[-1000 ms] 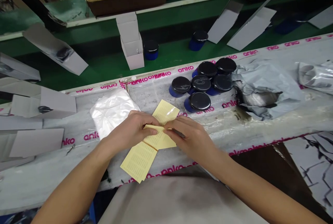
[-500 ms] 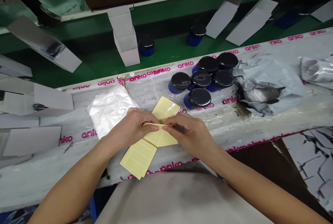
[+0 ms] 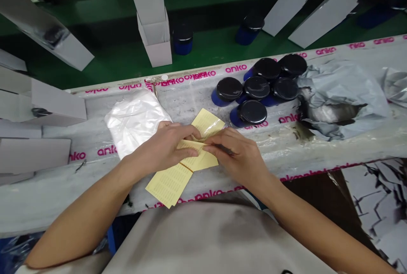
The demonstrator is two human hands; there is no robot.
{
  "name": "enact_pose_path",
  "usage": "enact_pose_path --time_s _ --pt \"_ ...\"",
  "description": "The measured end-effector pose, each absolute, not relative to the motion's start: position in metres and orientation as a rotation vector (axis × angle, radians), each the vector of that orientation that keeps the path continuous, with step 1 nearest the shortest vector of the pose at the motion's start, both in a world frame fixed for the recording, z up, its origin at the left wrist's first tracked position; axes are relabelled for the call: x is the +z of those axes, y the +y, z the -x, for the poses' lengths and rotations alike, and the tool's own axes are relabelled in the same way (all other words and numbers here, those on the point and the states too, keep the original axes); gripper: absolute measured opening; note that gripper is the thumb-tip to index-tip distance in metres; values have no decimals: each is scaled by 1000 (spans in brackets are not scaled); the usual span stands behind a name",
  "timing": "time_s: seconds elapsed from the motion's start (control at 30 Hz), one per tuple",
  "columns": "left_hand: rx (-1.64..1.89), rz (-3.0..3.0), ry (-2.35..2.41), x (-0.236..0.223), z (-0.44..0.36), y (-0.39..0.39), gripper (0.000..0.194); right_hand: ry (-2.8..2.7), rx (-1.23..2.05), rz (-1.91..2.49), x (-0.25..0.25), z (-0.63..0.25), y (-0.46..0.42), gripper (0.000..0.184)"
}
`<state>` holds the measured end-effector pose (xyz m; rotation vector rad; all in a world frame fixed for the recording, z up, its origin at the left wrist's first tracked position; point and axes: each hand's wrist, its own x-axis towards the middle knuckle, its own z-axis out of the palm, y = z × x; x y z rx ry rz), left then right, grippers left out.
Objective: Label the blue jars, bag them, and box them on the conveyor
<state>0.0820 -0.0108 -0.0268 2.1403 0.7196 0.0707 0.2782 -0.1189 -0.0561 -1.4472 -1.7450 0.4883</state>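
Note:
My left hand (image 3: 170, 144) and my right hand (image 3: 237, 149) meet over yellow printed paper leaflets (image 3: 170, 183) on the worktop. Both hands are closed, pinching one yellow leaflet (image 3: 206, 160) between thumbs and fingers, with its upper edge bent. Under it lies a stack of the same leaflets with a thin brown rubber band across it. The far end of the stack has a glossy clear patch. A pile of clear plastic bags (image 3: 135, 117) lies just left of my left hand. Several blue jars with black lids (image 3: 251, 113) stand beyond my right hand.
Open white boxes (image 3: 157, 53) stand on the green belt (image 3: 117, 60), with blue jars (image 3: 183, 40) between some of them. More white boxes (image 3: 59, 104) lie at the left. A torn grey plastic bag (image 3: 349, 96) sits at the right of the worktop (image 3: 95, 180).
The view has tilted down, so the carton of lids at the back has left the picture. My hands keep pinching the leaflet, and its raised fold has tipped toward me slightly.

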Motion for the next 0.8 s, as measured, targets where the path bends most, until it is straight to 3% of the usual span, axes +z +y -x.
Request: enact_pose_path --time_s 0.37,0.63,0.8 --pt "21 -2165 768 -26 -87 -14 24 -1754 584 1525 -54 -279 -121 19" --pt "127 -2174 707 -31 -85 -16 22 -1819 621 1556 -40 -280 -119 11" --pt "119 -2162 723 -30 -85 -15 19 -1893 439 1510 -44 -280 -121 11"
